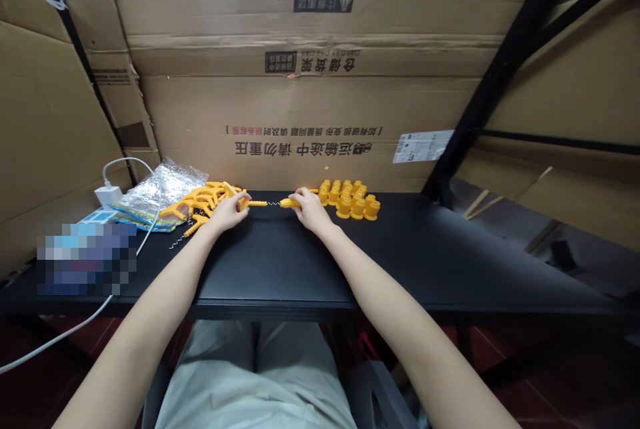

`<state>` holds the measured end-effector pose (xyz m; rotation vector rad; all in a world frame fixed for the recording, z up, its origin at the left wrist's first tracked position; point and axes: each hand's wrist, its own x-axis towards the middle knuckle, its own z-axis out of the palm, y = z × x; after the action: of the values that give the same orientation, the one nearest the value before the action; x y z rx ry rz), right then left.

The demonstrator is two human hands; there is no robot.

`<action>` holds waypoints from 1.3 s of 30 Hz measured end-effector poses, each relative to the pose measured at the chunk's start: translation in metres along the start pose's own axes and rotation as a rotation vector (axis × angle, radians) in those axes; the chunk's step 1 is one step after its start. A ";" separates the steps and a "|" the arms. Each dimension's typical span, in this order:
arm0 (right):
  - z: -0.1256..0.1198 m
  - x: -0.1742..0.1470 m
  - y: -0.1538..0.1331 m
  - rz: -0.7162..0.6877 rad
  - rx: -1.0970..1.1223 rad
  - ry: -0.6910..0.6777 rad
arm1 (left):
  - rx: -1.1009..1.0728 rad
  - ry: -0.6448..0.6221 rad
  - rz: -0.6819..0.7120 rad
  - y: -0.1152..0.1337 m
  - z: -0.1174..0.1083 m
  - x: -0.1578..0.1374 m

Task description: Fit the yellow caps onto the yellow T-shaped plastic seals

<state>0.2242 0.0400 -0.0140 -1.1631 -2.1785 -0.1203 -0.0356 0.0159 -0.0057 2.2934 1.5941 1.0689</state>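
Note:
My left hand (231, 210) is closed on a yellow corkscrew-like tool (258, 203), held level with its ribbed shaft and thin metal spiral pointing right. My right hand (311, 209) pinches a small yellow piece (289, 202) at the spiral's tip; whether the two touch I cannot make out. Behind and left of my left hand lies a heap of similar yellow tools (200, 199), some with metal spirals showing. Just right of my right hand stand several yellow flanged caps (357, 201), close together.
A black tabletop (275, 262) backs onto a cardboard sheet (300, 102). To the left are clear plastic wrap (165, 182), a white charger (108, 196) with its cable, a colourful packet (145, 219) and a blurred-out object (85, 259). A black metal post (480, 82) slants at right.

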 end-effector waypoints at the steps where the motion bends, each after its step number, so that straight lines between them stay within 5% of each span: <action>1: 0.000 0.000 0.000 -0.006 0.000 0.003 | 0.001 0.002 -0.003 0.000 0.000 0.000; 17: 0.007 0.002 0.001 -0.014 0.289 -0.067 | 0.115 0.031 0.036 0.007 0.000 0.001; 27: 0.008 0.006 0.002 0.208 0.825 -0.102 | 0.064 0.041 0.032 0.004 0.004 0.001; 39: -0.001 0.004 -0.009 0.437 0.863 -0.164 | 0.079 0.027 0.033 0.005 0.003 0.001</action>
<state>0.2166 0.0371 -0.0087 -1.0891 -1.7207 1.0244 -0.0302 0.0153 -0.0053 2.3732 1.6427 1.0676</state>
